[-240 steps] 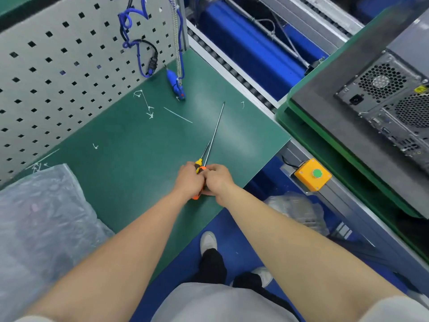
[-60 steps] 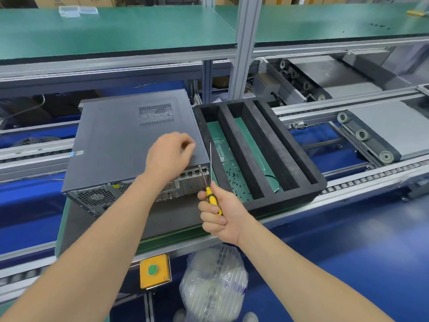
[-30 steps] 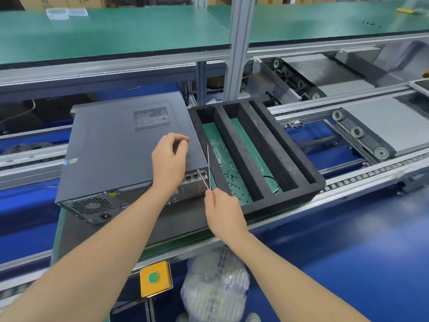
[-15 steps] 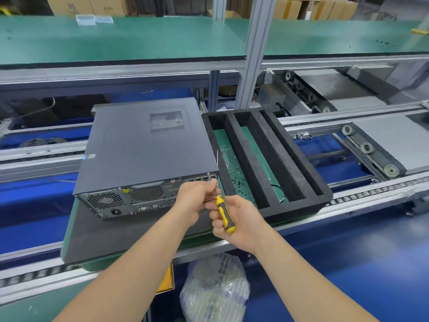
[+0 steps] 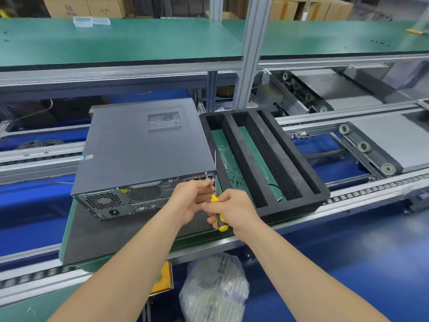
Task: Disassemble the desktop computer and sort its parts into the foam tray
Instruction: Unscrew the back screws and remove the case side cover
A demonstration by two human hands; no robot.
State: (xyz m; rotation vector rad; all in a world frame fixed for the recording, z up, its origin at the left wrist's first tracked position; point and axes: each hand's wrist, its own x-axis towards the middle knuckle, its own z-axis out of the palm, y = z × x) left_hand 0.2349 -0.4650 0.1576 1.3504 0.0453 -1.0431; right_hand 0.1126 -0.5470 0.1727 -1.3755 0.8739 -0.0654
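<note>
Computer (image 5: 144,149): right hand (image 5: 234,209) grips screwdriver (image 5: 220,222), seemingly at rear.

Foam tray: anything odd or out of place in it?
Foam tray: small dark bits, probably screws, lie scattered loose on the green floor of its leftmost slot. A thin wire curls in the middle slot.

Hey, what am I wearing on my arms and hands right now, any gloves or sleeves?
No gloves: the left hand and right hand are bare. The left forearm and right forearm are uncovered too, no sleeves, watch or wristband in view.
</note>
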